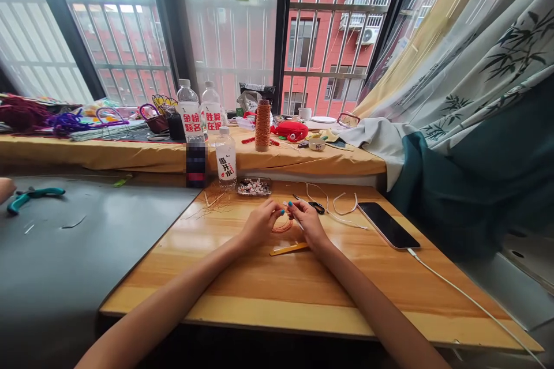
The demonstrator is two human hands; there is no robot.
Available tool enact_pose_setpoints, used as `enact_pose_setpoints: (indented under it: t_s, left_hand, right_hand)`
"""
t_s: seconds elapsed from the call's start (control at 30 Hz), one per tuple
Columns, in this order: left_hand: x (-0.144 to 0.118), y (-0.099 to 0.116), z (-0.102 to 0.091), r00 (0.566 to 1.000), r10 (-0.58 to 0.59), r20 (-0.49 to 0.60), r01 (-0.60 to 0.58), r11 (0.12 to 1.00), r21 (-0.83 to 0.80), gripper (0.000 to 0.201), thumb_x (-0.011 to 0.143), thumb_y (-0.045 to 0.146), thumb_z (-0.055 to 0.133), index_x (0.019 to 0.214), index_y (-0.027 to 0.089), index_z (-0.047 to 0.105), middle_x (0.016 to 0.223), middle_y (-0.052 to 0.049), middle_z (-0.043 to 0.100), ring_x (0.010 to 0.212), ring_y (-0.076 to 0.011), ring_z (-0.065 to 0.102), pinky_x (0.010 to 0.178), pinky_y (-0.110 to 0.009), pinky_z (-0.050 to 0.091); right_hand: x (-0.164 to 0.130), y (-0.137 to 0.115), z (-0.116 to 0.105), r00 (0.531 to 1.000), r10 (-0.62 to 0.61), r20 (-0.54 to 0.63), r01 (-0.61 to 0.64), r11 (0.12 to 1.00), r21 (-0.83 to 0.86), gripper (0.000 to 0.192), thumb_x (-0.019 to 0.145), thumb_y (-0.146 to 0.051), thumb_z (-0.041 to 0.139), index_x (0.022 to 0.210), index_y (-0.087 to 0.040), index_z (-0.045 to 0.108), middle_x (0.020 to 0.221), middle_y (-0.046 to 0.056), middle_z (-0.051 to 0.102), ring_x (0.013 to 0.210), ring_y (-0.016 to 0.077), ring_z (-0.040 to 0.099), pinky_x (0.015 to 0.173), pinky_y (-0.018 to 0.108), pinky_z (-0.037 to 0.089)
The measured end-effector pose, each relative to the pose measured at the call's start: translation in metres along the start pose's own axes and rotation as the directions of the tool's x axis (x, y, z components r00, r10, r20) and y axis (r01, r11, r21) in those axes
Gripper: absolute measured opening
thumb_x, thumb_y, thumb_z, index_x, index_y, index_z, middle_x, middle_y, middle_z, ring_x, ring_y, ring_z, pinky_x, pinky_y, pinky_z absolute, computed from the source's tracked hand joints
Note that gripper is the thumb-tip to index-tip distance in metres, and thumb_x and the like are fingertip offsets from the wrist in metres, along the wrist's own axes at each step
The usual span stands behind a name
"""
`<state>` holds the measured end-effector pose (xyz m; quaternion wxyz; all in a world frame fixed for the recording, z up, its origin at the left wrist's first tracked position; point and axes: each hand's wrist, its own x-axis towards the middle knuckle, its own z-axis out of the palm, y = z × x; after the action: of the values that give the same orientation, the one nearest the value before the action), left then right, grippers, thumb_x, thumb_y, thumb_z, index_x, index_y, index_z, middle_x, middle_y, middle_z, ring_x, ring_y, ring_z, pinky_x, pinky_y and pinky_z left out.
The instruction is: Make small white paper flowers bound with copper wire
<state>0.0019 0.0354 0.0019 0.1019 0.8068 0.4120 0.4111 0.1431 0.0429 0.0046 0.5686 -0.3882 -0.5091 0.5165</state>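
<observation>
Early on, I'd judge: left hand (259, 222) & right hand (305, 220) both pinch a small orange cord loop (283, 225), spool (262, 125) far back mostly full, yellow stick (289, 249) lying unused nearby.

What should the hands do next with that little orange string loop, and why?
Probably pull the orange cord loop a bit tighter. The left hand and right hand both pinch it just above the wooden table, and it hangs loosely coiled between the fingers, so snugging it seems the likely small step.
</observation>
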Motion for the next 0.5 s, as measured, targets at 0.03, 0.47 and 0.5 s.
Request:
enact_pose_setpoints:
  t_s: [0.03,0.47,0.5]
  left_hand:
    - [-0.0006,0.0001,0.0004,1.000,0.009,0.012,-0.009,1.000,0.008,0.017,0.082,0.024,0.038,0.079,0.017,0.053,0.079,-0.002,0.053,0.070,-0.0112,0.049,0.064,-0.021,0.037]
    - [0.0016,-0.0039,-0.0005,0.984,-0.082,0.157,0.092,0.994,-0.057,0.026,0.080,0.034,0.038,0.078,0.016,0.057,0.078,-0.002,0.057,0.070,-0.0118,0.051,0.063,-0.021,0.036]
    - [0.0029,-0.0050,-0.0005,0.982,-0.122,0.145,0.134,0.988,-0.080,0.029,0.080,0.037,0.038,0.079,0.016,0.057,0.076,-0.002,0.058,0.070,-0.0121,0.051,0.063,-0.021,0.036]
  right_hand:
    - [-0.0004,-0.0003,0.0003,0.999,0.041,-0.006,-0.041,0.998,0.039,0.032,0.051,-0.042,0.067,0.065,-0.015,0.056,0.058,-0.003,0.052,0.053,0.0084,0.047,0.056,0.023,0.038]
    - [0.0029,-0.0055,-0.0068,0.996,-0.092,0.021,0.094,0.949,-0.301,0.025,0.061,-0.039,0.059,0.064,-0.015,0.054,0.055,-0.001,0.052,0.052,0.0105,0.047,0.054,0.025,0.037]
    - [0.0013,-0.0068,-0.0064,0.993,-0.111,0.035,0.116,0.930,-0.348,0.022,0.063,-0.037,0.057,0.065,-0.015,0.054,0.056,-0.001,0.052,0.053,0.0108,0.048,0.054,0.025,0.037]
